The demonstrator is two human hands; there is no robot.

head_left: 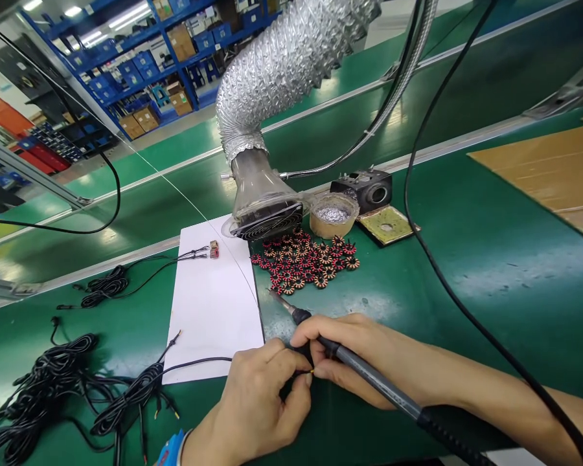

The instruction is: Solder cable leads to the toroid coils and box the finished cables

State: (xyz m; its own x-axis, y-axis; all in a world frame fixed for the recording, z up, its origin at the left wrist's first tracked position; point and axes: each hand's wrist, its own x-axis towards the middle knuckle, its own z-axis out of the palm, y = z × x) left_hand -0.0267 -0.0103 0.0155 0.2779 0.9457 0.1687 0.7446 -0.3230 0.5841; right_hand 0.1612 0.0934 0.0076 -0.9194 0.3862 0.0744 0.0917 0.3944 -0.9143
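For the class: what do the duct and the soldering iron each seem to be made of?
The duct looks like aluminium foil: silvery, crinkled, ribbed. The soldering iron seems to be dull dark plastic or rubber, by its matt grip, with a shiny metal tip.

This is an electronics soldering workshop: a green worktop [466, 310] carries a soldering iron [379, 382] and copper toroid coils [304, 262], a foil fume-extractor duct [276, 84] rises above it, and blue warehouse shelving [140, 65] stands beyond it.
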